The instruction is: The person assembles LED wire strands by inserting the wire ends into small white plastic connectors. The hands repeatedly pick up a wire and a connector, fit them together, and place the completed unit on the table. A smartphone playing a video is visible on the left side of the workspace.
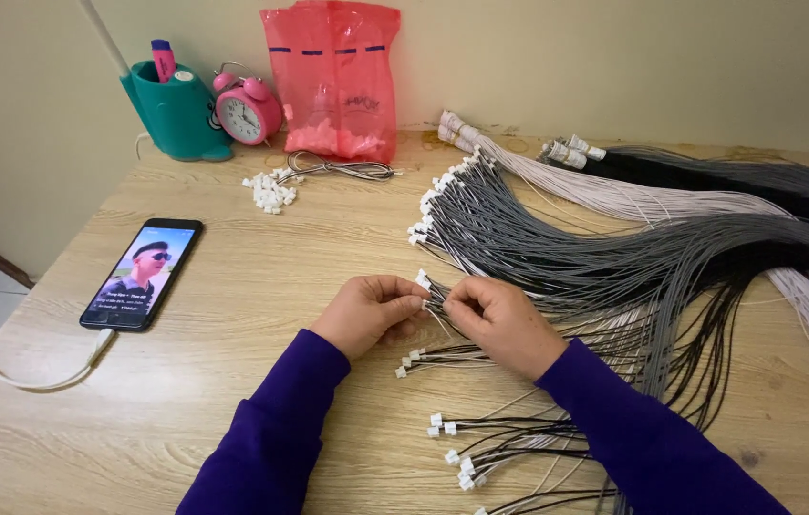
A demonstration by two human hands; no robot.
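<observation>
My left hand and my right hand meet at the middle of a wooden table, fingertips pinched together. Between them is a thin wire with a small white connector at its end. The left fingers grip the connector end, the right fingers hold the wire just behind it. Both arms wear purple sleeves. A large fan of grey and black wires with white connectors spreads to the right of my hands. More connector-tipped wires lie below my right wrist.
A phone with a lit screen and a white cable lies at the left. A small heap of loose white connectors, a coiled cable, a pink bag, a pink alarm clock and a teal holder stand along the wall.
</observation>
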